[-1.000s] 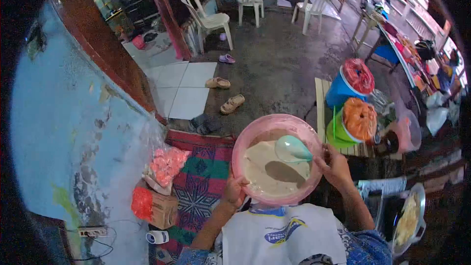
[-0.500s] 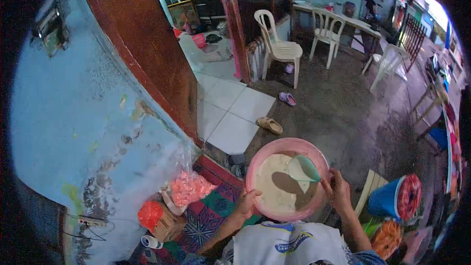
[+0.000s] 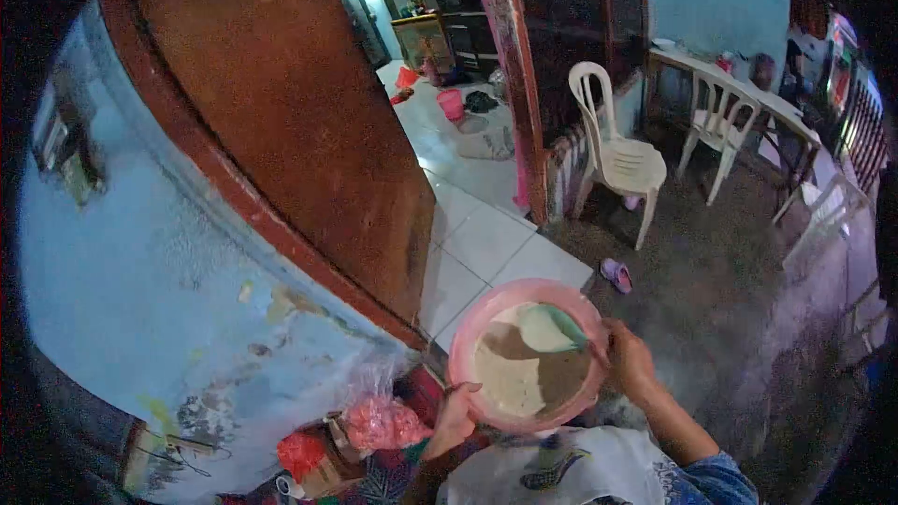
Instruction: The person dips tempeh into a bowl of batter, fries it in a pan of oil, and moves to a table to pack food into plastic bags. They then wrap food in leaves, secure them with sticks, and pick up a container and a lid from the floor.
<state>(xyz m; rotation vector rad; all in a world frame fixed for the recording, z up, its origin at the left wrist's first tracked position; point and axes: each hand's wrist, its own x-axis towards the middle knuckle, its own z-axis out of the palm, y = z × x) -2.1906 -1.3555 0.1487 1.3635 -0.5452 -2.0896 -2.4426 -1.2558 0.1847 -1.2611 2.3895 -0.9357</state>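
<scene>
A pink plastic basin [image 3: 475, 320] is held up in front of my body, over the floor near the doorway. Pale, creamy liquid [image 3: 505, 382] covers its bottom, partly in shadow. On the far right inside of the basin rests a translucent green ladle [image 3: 552, 329], its handle end toward the right rim. My left hand [image 3: 453, 419] grips the basin's near left rim, thumb over the edge. At the right rim my right hand [image 3: 627, 359] is wrapped around the edge, right where the ladle's handle ends.
A brown door [image 3: 290, 103] stands left of white floor tiles [image 3: 482, 238]. A clear bag of pink-orange pieces [image 3: 385, 423] lies below the blue wall [image 3: 187, 252]. A white plastic chair [image 3: 622, 164] and a purple clog [image 3: 615, 275] are ahead to the right.
My view has swung left, so the room sits further right. The basin, in both hands, now overlaps the doorway tiles. The blue bucket at right has left the view.
</scene>
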